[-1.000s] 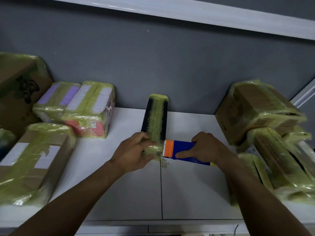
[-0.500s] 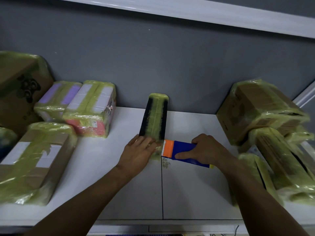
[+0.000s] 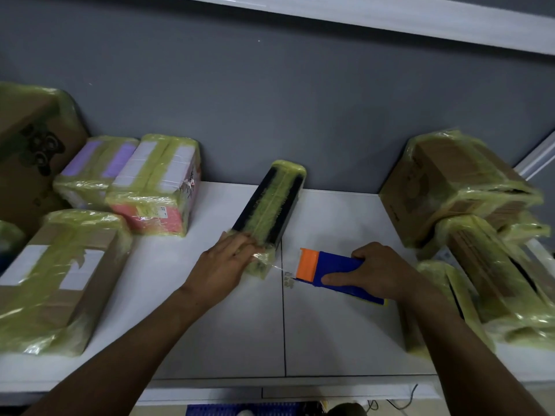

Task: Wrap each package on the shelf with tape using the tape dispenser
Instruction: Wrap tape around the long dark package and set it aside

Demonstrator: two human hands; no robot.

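Here's the long black package (image 3: pixel 270 205), banded in yellow-green tape, lying mid-shelf (image 3: pixel 330 325) with its far end up against the back edge at the grey wall (image 3: pixel 270 100). The left hand (image 3: pixel 223 262) lies flat on its near end, fingers straight, pressing the wrap down. A thin strand of tape (image 3: pixel 277 268) runs right from that end to the tape dispenser (image 3: pixel 333 265), blue with an orange head, low over the shelf. The right hand (image 3: pixel 372 271) grips its body, fingers over the top, thumb along the side. Taped boxes (image 3: pixel 156 187) crowd the left edge, and a tilted pile (image 3: pixel 459 187) crowds the right.
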